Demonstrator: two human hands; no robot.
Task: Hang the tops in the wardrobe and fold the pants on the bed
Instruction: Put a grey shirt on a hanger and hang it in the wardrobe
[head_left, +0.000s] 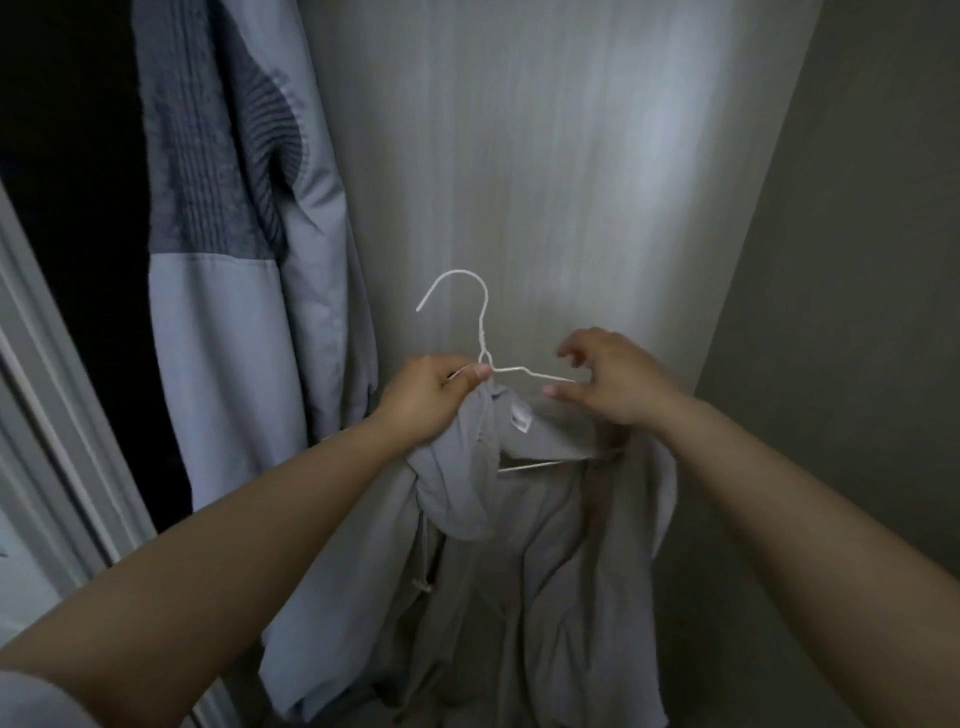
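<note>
A: Left hand (431, 395)?
B: Raised in front of the wardrobe door panel (545, 156), fingers curled tight around the neck of the white wire hanger (483, 332) and a bunch of the grey top (519, 545), thumb pressed on the wire just below the twist.

A: Right hand (608, 384)?
B: Level with the left, just right of the hanger's neck. Fingers loosely bent and spread, thumb and forefinger tips close on either side of the hanger's right shoulder wire. Touching or merely near, impossible to tell; nothing clearly gripped.

A: Grey top itself?
B: Half on the hanger: collar gathered under the left hand, right shoulder draped over the wire, lower bar showing through the neck opening, rest hanging crumpled below both forearms.

A: Any writing?
B: Small white label (521, 415) inside the collar, just below the hanger's neck. Too small and blurred to read.

A: Around the hanger?
B: Hook free, pointing up and left against the pale wood-grain panel. Left of it, a light blue garment with a darker ribbed panel (223, 260) already hanging in the dark wardrobe opening. Further left, a white door frame (52, 374). Right, a plain grey wall (857, 260).
</note>
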